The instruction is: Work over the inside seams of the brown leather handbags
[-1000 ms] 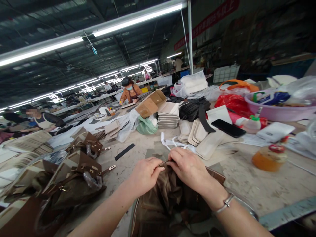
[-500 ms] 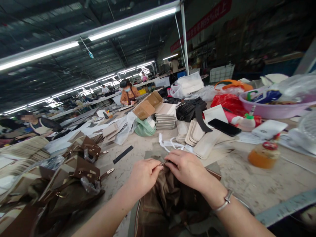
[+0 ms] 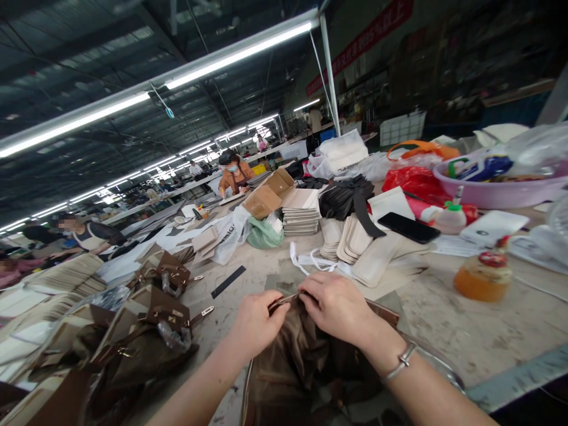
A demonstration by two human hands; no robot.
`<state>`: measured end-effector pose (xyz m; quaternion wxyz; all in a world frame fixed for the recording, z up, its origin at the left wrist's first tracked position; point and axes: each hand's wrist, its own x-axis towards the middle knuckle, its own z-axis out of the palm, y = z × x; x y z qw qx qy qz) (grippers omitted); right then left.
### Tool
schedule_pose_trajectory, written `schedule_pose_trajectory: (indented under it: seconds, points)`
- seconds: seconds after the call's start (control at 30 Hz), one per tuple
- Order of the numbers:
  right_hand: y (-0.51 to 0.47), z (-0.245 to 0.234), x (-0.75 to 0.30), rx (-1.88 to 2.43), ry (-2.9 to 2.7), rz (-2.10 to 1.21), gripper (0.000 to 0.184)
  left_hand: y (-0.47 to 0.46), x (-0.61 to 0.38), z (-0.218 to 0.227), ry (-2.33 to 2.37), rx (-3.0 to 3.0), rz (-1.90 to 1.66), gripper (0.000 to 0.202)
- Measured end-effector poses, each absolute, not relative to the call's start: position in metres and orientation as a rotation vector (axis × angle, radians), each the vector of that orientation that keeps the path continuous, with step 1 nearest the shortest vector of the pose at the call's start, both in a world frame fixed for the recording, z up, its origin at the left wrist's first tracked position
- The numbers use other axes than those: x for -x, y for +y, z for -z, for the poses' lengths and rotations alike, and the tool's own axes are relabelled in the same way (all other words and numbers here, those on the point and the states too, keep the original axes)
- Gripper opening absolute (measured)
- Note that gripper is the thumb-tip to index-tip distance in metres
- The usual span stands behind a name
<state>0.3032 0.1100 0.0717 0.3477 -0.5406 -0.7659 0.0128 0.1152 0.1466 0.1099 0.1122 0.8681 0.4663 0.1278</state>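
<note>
A brown bag (image 3: 293, 361) with a shiny, wrinkled lining lies in front of me at the table's near side. Its upper edge is pinched by my left hand (image 3: 260, 319), thumb and fingers closed on the rim. Just to the right, my right hand (image 3: 335, 305) grips the same edge, fingers curled over it, with a silver bangle on the wrist. A short stretch of rim shows between the two hands. The lower part of the bag is dark and partly covered by my right forearm.
Several brown bags (image 3: 155, 331) with metal fittings stand at left. Beyond my hands are stacked beige panels (image 3: 300, 213), a cardboard box (image 3: 268, 192) and a black phone (image 3: 408, 228). At right are a jar of amber liquid (image 3: 481, 281) and a purple basin (image 3: 497, 192). Co-workers sit farther back.
My left hand has slid slightly left along the bag's edge, so more rim shows between my hands. My right hand keeps its grip. The whole view has shifted a little.
</note>
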Motion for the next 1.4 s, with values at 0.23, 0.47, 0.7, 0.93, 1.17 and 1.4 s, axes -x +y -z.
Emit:
schedule_pose_trajectory:
  seconds: [0.23,0.47,0.7,0.93,1.17,1.4]
  points:
    - [0.107,-0.072,-0.293,1.54,-1.871,0.086,0.011,0.143,-0.123,-0.109,1.334,-2.643,-0.403,0.02]
    - [0.114,-0.062,-0.281,1.498,-1.743,0.156,0.008,0.142,-0.128,-0.11,1.344,-2.612,-0.423,0.022]
    - [0.114,-0.058,-0.283,1.473,-1.74,0.18,0.011,0.143,-0.129,-0.11,1.355,-2.564,-0.419,0.025]
    - [0.113,-0.06,-0.286,1.461,-1.755,0.133,0.011,0.14,-0.127,-0.111,1.325,-2.683,-0.394,0.021]
    - [0.112,-0.064,-0.292,1.389,-1.859,0.072,0.013,0.141,-0.127,-0.112,1.395,-2.757,-0.341,0.021]
    - [0.109,-0.07,-0.303,1.367,-1.964,-0.011,0.015,0.14,-0.123,-0.114,1.175,-2.663,-0.357,0.02]
